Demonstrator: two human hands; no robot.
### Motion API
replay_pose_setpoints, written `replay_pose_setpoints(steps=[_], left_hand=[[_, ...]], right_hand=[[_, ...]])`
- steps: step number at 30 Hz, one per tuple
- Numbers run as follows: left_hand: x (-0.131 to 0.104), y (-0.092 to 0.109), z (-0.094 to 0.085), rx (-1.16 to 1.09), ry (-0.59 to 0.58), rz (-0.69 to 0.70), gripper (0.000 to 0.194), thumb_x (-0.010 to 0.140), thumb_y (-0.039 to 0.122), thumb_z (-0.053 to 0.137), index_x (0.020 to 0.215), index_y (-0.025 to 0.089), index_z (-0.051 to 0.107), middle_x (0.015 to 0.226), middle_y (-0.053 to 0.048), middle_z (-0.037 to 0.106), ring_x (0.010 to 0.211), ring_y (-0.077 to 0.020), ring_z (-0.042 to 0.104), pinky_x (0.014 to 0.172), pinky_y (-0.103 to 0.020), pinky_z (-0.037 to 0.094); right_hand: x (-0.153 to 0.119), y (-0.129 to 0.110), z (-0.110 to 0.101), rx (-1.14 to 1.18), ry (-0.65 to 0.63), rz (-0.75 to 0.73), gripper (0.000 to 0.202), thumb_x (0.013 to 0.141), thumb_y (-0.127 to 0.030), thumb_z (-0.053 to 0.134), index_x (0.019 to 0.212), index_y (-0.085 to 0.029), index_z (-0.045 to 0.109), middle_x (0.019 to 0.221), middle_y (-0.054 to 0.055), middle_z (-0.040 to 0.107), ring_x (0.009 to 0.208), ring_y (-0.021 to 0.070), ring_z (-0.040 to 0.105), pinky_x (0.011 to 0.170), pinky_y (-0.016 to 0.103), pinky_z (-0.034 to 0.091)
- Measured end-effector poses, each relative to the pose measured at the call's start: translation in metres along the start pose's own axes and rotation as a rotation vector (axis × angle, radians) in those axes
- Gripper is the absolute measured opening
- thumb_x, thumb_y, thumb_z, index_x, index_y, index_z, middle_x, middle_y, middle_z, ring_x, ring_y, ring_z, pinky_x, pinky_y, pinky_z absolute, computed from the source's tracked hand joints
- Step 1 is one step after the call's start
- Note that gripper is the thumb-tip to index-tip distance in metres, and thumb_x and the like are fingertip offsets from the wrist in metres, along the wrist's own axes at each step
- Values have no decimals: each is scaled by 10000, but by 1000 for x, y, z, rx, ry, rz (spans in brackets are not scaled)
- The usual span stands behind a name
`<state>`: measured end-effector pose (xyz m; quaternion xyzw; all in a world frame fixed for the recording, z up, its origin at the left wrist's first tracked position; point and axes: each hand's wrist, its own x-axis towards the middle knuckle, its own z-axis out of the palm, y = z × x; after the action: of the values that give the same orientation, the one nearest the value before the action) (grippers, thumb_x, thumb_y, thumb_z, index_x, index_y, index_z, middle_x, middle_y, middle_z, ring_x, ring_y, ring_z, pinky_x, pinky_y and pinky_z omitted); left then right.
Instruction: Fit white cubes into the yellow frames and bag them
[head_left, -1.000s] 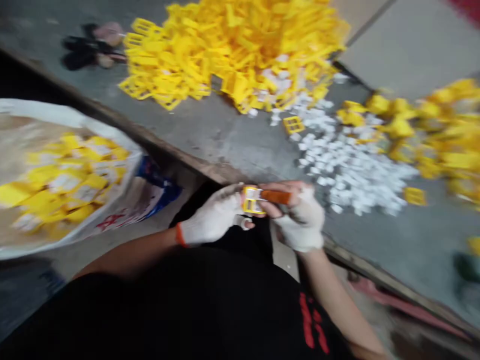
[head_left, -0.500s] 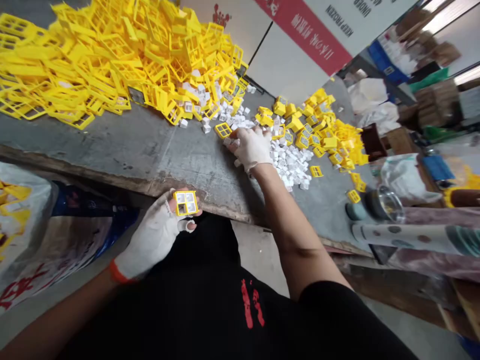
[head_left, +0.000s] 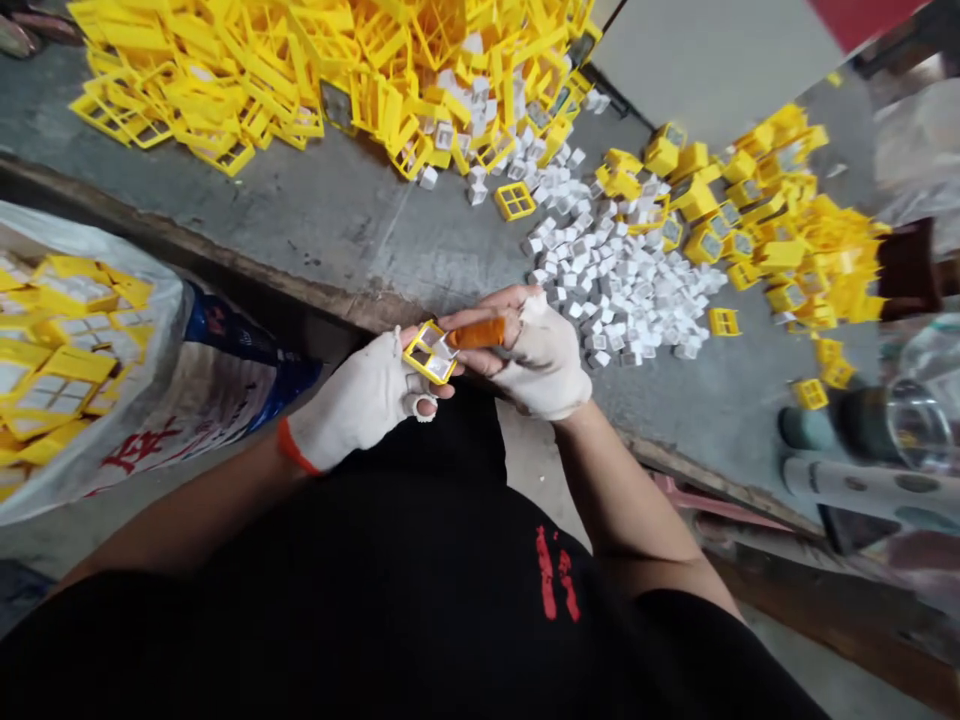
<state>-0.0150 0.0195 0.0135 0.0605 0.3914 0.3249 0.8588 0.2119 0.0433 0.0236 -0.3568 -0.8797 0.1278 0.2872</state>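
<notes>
Left hand (head_left: 360, 400): in a white glove with open fingertips, it was held just in front of the bench edge (head_left: 225, 262), over the person's black shirt. Its grip was closed on the frame (head_left: 429, 352), pinched at the left side between thumb and fingers.
Frame: small, yellow, square, with four windows; it was tilted and in the air between the two hands, not on the bench. At least one window had a white piece in it.
Right hand (head_left: 540, 355): also gloved, touching the right side of the frame. The index finger had an orange cover (head_left: 477, 333) and pressed toward the frame. Grip: narrow, the fingers bent at the frame; I cannot tell if it held a white piece.
White pieces (head_left: 630, 290): a loose heap of small cubes on the bench, near the right hand but apart from it.
Yellow heap, far (head_left: 315, 70): many empty frames piled at the far side of the bench.
Yellow heap, right (head_left: 780, 220): frames beyond the white pieces, well apart from the hands.
Single frame (head_left: 514, 200): it lay alone between the far heap and the white pieces.
Open room: a bare grey strip of bench (head_left: 322, 230) lay between the edge and the far heap.
Sack (head_left: 82, 340): to the left below the bench, open, with yellow frames inside.
Glass jar (head_left: 911, 415): at the right end of the bench.
</notes>
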Motion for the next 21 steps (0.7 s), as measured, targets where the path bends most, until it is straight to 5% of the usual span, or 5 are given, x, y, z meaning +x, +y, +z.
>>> replay_pose_setpoints(steps=[5, 10, 15, 17, 21], left_hand=[[-8, -12, -1, 67, -118, 0, 246, 1134, 313, 487, 1162, 177, 689, 912, -96, 795, 671, -231, 774, 502, -257, 515], [-17, -19, 7, 98, -103, 4, 245, 1127, 330, 533, 1085, 155, 700, 955, -115, 806, 648, -205, 756, 505, -255, 527], [-17, -19, 14, 89, -49, 39, 222, 1052, 324, 618, 1110, 150, 743, 923, -126, 819, 645, -239, 766, 497, -284, 558], [-15, -15, 14, 110, 3, 62, 221, 999, 313, 678, 1125, 152, 762, 917, -128, 826, 632, -244, 761, 489, -290, 560], [-3, 4, 13, 205, 61, 210, 201, 874, 230, 801, 1062, 159, 789, 947, -125, 844, 707, -246, 782, 529, -286, 600]], right_hand=[[-8, -13, 7, 90, 78, -145, 355, 1160, -512, 605, 1198, -283, 873, 1046, 79, 883, 1020, 259, 795, 965, 464, 665], [-23, -21, -4, 116, 9, -77, 434, 1174, -581, 534, 1316, -328, 857, 1303, 72, 867, 1095, 266, 790, 988, 486, 649], [-46, -25, -15, 261, 348, 169, 267, 1128, -483, 684, 1236, -343, 884, 1220, 36, 881, 1075, 251, 815, 968, 441, 674], [-56, -15, -17, 276, 402, 226, 231, 1113, -439, 707, 1184, -326, 896, 1098, 34, 884, 998, 235, 821, 901, 401, 681], [-67, 37, -43, 96, 287, 377, 197, 1045, -360, 736, 1108, -299, 913, 1040, 46, 880, 975, 236, 822, 919, 395, 675]])
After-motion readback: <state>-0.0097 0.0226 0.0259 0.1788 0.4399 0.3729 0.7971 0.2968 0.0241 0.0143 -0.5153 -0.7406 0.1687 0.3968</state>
